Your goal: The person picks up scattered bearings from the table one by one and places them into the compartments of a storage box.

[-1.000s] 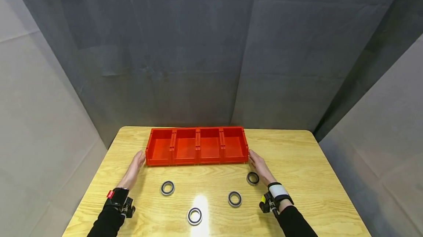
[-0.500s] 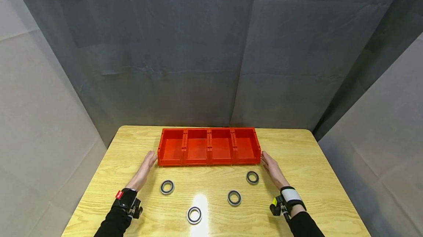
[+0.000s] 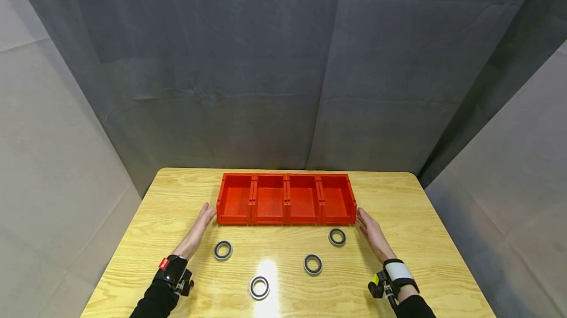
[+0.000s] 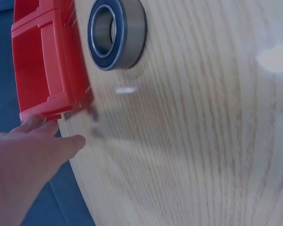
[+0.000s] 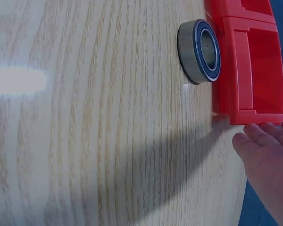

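A red row of joined bins with several compartments, nothing in them, lies across the back of the table. Against its left end the fingers of my left hand rest, held straight; the left wrist view shows that hand touching the bin's outer wall. My right hand is at the right end, and in the right wrist view its straight fingertips meet the bin's side. Just in front of the bins lies a bearing, nearer my right hand. Another bearing is closer to my left hand.
Two more bearings lie nearer the front of the wooden table: one bearing right of the middle, one bearing beside a bright reflection. A grey cloth hangs behind the table, with pale cloth panels at both sides.
Both hands and the red bins between them have shifted to the right along the table, and slightly toward the front at the end. The bearings stay in place on the table.
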`<action>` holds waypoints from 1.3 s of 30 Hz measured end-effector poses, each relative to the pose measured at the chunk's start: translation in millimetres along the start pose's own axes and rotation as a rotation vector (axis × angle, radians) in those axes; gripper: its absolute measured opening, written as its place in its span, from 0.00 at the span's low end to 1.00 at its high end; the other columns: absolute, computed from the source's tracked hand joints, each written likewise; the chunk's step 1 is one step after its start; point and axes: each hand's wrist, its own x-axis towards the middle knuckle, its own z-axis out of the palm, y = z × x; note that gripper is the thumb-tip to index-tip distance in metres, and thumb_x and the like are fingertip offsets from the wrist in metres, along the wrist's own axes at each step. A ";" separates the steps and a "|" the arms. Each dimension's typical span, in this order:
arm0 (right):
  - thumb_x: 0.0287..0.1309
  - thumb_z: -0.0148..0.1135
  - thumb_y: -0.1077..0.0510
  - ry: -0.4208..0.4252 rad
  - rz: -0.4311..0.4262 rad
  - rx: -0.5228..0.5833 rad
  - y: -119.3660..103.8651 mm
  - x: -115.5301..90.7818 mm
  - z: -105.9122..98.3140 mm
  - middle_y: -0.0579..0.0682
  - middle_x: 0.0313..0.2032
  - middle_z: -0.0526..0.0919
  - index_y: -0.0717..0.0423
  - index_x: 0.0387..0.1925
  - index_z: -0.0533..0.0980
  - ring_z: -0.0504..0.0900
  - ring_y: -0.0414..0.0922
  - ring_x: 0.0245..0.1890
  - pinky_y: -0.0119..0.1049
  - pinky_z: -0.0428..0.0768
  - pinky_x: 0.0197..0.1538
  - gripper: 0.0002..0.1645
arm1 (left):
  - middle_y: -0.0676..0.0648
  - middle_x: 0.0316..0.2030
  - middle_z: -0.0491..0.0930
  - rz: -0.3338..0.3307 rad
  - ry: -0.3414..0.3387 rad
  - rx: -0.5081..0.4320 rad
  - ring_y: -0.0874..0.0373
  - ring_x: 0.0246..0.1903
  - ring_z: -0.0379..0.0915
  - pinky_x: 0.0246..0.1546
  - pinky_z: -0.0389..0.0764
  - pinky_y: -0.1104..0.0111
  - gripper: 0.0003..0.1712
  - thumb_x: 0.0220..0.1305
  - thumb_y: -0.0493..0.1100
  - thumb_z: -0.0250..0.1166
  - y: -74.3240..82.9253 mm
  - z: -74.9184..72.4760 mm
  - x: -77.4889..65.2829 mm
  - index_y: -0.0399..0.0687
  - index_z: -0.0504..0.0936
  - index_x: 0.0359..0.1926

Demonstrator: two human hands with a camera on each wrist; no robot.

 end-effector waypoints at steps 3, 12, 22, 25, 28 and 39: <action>0.79 0.27 0.36 0.009 0.001 0.003 0.9 -1.2 -0.1 0.68 0.79 0.40 0.66 0.79 0.36 0.42 0.64 0.80 0.57 0.41 0.81 0.47 | 0.30 0.79 0.39 -0.004 0.000 0.005 0.35 0.79 0.27 0.73 0.22 0.36 0.46 0.79 0.64 0.29 -0.5 1.5 -0.2 0.42 0.21 0.78; 0.80 0.27 0.38 0.038 0.008 0.003 0.0 -3.1 0.4 0.69 0.78 0.41 0.69 0.78 0.37 0.43 0.65 0.80 0.57 0.42 0.80 0.45 | 0.33 0.80 0.37 -0.019 0.003 0.021 0.35 0.79 0.25 0.73 0.24 0.35 0.45 0.80 0.62 0.31 0.3 3.4 -1.0 0.42 0.22 0.78; 0.76 0.48 0.46 0.202 -0.083 -0.356 4.1 -16.2 5.5 0.70 0.75 0.56 0.64 0.77 0.51 0.58 0.68 0.75 0.62 0.59 0.75 0.40 | 0.29 0.79 0.28 0.058 0.125 0.310 0.30 0.78 0.28 0.75 0.39 0.36 0.53 0.77 0.59 0.49 2.3 16.3 -10.4 0.41 0.25 0.79; 0.72 0.56 0.49 0.250 -0.152 -0.499 9.2 -20.4 8.4 0.69 0.70 0.65 0.64 0.73 0.60 0.68 0.67 0.67 0.62 0.69 0.68 0.37 | 0.28 0.79 0.33 0.128 0.188 0.424 0.29 0.78 0.32 0.74 0.43 0.35 0.51 0.75 0.53 0.55 -0.1 21.1 -14.4 0.39 0.31 0.80; 0.67 0.61 0.52 0.280 -0.233 -0.634 13.7 -24.0 13.1 0.68 0.63 0.73 0.65 0.68 0.67 0.74 0.65 0.60 0.61 0.74 0.61 0.34 | 0.26 0.77 0.38 0.203 0.233 0.510 0.28 0.76 0.37 0.73 0.47 0.34 0.50 0.73 0.48 0.59 -1.0 26.6 -16.9 0.35 0.38 0.79; 0.52 0.73 0.56 0.283 -0.444 -0.954 25.2 -27.8 40.9 0.58 0.48 0.81 0.60 0.51 0.80 0.79 0.59 0.50 0.56 0.80 0.51 0.25 | 0.27 0.74 0.55 0.450 0.265 0.754 0.29 0.73 0.50 0.71 0.53 0.35 0.47 0.65 0.41 0.66 -5.4 53.7 -15.0 0.31 0.51 0.76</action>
